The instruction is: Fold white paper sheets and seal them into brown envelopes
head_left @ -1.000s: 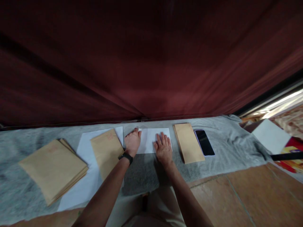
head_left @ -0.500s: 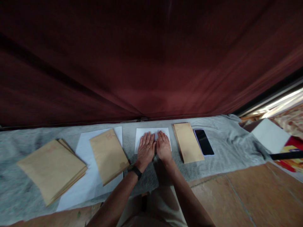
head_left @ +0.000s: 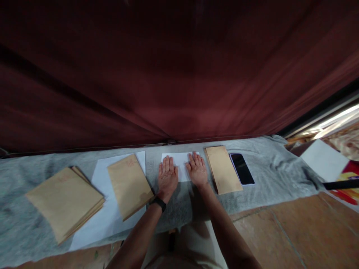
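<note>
A folded white sheet of paper (head_left: 181,164) lies on the grey cloth (head_left: 260,190) in front of me. My left hand (head_left: 167,176) rests flat on its left part, fingers stretched out, a black band on the wrist. My right hand (head_left: 197,170) lies flat on its right part, fingers spread. Neither hand holds anything. A brown envelope (head_left: 129,185) lies to the left on a larger white sheet (head_left: 103,220). Another brown envelope stack (head_left: 222,169) lies just right of my right hand.
A stack of brown envelopes (head_left: 64,201) sits at the far left. A dark phone (head_left: 242,169) lies right of the envelopes. A dark red curtain (head_left: 179,71) hangs behind the cloth. White paper (head_left: 324,160) and a colourful item lie at the far right on the tiled floor.
My left hand came from the sheet's left corner to the middle beside my right hand. Both hands have since slid apart, flat, towards the sheet's two ends.
</note>
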Demonstrator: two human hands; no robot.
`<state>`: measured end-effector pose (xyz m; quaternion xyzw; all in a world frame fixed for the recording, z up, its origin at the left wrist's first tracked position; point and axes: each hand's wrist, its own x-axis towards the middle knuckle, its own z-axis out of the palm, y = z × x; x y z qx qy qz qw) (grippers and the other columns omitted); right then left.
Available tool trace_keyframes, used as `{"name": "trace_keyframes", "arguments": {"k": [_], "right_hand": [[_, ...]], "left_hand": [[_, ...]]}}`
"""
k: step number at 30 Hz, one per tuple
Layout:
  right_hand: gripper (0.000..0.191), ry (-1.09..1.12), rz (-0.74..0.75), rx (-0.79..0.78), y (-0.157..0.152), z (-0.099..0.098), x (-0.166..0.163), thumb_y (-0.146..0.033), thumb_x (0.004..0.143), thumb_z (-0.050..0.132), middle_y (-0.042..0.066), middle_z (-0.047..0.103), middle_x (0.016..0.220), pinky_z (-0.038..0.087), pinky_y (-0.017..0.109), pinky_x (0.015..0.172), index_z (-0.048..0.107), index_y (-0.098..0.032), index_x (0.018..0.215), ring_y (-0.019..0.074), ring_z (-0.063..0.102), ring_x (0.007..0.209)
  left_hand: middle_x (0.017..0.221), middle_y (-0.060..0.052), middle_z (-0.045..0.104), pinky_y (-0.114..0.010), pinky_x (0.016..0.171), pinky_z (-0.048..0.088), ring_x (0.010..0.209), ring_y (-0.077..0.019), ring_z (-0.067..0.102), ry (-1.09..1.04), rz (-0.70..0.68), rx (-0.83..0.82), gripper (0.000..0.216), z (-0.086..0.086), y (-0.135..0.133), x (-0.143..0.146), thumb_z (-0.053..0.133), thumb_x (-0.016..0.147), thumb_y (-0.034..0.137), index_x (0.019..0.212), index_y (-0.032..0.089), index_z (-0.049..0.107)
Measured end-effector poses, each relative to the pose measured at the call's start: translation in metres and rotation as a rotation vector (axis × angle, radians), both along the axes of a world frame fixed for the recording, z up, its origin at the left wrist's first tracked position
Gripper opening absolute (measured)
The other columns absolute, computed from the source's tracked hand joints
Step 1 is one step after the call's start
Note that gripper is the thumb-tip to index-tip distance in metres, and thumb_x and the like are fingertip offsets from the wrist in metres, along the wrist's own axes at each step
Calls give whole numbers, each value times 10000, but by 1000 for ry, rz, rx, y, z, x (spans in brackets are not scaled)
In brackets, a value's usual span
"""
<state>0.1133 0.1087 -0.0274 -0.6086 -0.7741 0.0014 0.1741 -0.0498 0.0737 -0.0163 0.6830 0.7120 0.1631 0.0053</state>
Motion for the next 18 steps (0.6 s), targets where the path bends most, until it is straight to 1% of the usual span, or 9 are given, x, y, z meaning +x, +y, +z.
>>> {"name": "trace_keyframes", "arguments": {"k": [3, 5, 9, 10, 12, 14, 18], "right_hand": [[569, -5, -24, 29, -1, -3, 4, -420, 1070, 389, 175, 378, 1617, 287, 482, 1208, 400, -136, 1563, 303, 362, 1492], [572, 5, -22, 43, -2, -5, 4, -421, 1071, 383, 183, 382, 1613, 294, 491, 1204, 397, -130, 1564, 307, 360, 1493], [571, 38, -19, 37, -2, -4, 3, -415, 1064, 399, 194, 379, 1611, 290, 510, 1204, 407, -126, 1557, 311, 353, 1496], [567, 44, -21, 31, -2, -4, 3, -406, 1062, 404, 193, 378, 1612, 288, 510, 1205, 412, -124, 1554, 312, 354, 1495], [559, 53, -20, 23, -2, -4, 4, -393, 1060, 406, 192, 378, 1613, 286, 510, 1206, 420, -121, 1548, 312, 354, 1495], [560, 59, -13, 24, -3, -4, 4, -396, 1062, 400, 196, 380, 1611, 288, 512, 1205, 424, -113, 1544, 313, 353, 1494], [550, 77, -8, 25, -1, -2, 4, -385, 1057, 404, 199, 402, 1599, 298, 520, 1193, 442, -107, 1529, 317, 363, 1482]], "left_hand": [[1620, -249, 333, -506, 1253, 223, 1539, -310, 278, -2, 80, 49, 593, 3, 2, -4, 295, 1031, 274, 1539, -27, 354], [1623, -248, 328, -521, 1253, 218, 1546, -313, 258, -8, 69, 75, 591, 5, 3, 0, 304, 1027, 265, 1540, -25, 353], [1637, -126, 367, -511, 1260, 223, 1552, -275, 250, -17, -154, 45, 551, 2, 9, 17, 334, 1026, 272, 1552, 122, 403], [1637, -114, 371, -512, 1260, 223, 1551, -273, 256, -17, -179, 34, 546, 1, 11, 20, 339, 1029, 289, 1550, 140, 412], [1634, -128, 370, -516, 1258, 223, 1547, -276, 267, -15, -157, 21, 556, -1, 14, 23, 346, 1033, 324, 1550, 130, 407], [1626, -160, 372, -509, 1256, 226, 1542, -280, 279, -12, -97, 15, 579, -1, 16, 19, 353, 1030, 343, 1550, 90, 393], [1603, -222, 386, -497, 1252, 238, 1533, -296, 300, -9, 5, 28, 598, 1, 7, 4, 342, 1028, 331, 1530, 12, 394]]}}
